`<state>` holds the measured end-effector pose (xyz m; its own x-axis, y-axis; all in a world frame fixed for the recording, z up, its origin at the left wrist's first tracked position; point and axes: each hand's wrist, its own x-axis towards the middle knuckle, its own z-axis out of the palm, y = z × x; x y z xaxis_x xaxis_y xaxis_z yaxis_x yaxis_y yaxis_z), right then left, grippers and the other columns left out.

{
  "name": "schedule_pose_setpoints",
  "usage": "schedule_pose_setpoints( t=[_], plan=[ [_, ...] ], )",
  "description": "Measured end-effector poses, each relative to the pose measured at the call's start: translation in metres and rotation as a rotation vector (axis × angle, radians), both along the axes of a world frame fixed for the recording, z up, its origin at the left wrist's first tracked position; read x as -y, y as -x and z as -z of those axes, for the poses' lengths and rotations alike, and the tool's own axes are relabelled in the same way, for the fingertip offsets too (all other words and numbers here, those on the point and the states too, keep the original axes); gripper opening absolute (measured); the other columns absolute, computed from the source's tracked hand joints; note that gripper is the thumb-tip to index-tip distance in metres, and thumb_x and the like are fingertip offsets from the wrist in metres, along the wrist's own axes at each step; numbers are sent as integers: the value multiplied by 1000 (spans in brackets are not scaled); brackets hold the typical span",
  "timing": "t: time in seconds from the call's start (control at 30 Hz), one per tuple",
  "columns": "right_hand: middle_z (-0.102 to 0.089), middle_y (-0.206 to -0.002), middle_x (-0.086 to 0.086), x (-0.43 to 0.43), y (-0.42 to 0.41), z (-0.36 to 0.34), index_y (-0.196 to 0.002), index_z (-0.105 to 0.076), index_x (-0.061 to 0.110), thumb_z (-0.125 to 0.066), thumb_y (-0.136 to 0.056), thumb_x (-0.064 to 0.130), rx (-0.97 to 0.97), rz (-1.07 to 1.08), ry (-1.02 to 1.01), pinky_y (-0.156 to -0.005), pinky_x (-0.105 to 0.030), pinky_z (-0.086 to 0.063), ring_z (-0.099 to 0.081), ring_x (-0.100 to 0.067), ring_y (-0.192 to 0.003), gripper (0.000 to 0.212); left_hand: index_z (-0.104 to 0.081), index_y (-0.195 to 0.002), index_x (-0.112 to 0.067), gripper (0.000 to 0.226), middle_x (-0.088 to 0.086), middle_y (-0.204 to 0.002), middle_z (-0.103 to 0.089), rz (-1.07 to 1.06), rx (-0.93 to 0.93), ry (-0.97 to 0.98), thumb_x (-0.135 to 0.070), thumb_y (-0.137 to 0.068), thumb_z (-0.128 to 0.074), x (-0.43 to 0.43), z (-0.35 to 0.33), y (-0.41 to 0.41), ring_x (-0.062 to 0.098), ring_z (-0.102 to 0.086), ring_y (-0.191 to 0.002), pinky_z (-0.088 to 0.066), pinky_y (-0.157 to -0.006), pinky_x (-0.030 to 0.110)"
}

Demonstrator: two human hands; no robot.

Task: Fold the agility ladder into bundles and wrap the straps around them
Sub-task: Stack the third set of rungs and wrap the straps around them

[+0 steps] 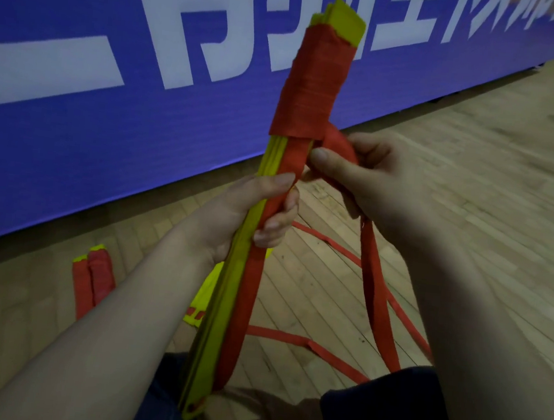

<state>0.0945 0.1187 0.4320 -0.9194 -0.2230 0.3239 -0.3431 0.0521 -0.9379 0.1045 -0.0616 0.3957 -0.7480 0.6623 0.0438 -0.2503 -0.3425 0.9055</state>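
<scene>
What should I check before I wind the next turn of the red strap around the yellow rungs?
1. Left hand grips the bundle of flat yellow rungs: ok.
2. Right hand holds the red fabric strap beside the bundle: ok.
3. Wound turns on the upper part lie close together: ok.
4. Lower part of the bundle wrapped: not ok, no turns there.
5. Loose strap on the wooden floor free of tangles: cannot tell.

banner [144,102] lettering cut off at top edge.
</scene>
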Motion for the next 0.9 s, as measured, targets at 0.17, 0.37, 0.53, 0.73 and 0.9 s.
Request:
schedule_pose_setpoints(
  t=[0.17,0.37,0.53,0.73,0.9],
  plan=[
    [-70,-64,-11,-13,3,-1,-94,-65,-11,-71,-75,26,89,-117,-99,-39,-26,-42,-54,-19,-39,42,-63,-67,-14,59,-1,-47,-40,-184,-62,150,-63,-47,-88,5,-2,-1,6,-35,-32,-31,-36,16],
    [-72,-66,-10,-25,-1,-4,-78,-72,6,-71,-72,29,146,-143,-165,-47,-23,-47,-58,-15,-45,24,-70,-73,-6,57,7,-54,-51,-215,-57,34,-58,-51,-80,18,-8,8,18,-43,-41,-33,-41,24],
    [-72,-73,-16,-26,-2,-4,-81,-71,0,-65,-77,31,142,-196,-123,-53,-27,-49,-62,-22,-53,33,-67,-81,-10,27,4,-61,-59,-402,-184,204,-37,-76,-68,21,-9,10,15,-53,-50,-42,-48,23],
    [-60,-75,-22,-22,1,-1,-79,-66,4,-43,-101,31,131,-198,-216,-58,-27,-33,-48,-25,-58,42,-56,-81,-15,38,0,-59,-58,-667,-253,428,-53,-79,-58,23,-11,8,11,-54,-51,-44,-46,22],
    [-73,-82,-7,-16,5,6,-103,-63,4,-46,-101,11,145,-185,-193,-65,-28,-57,-69,-17,-65,19,-49,-81,-23,43,7,-72,-63,-842,-445,650,-63,-75,-61,18,-2,11,23,-69,-64,-45,-48,30]
  ],
)
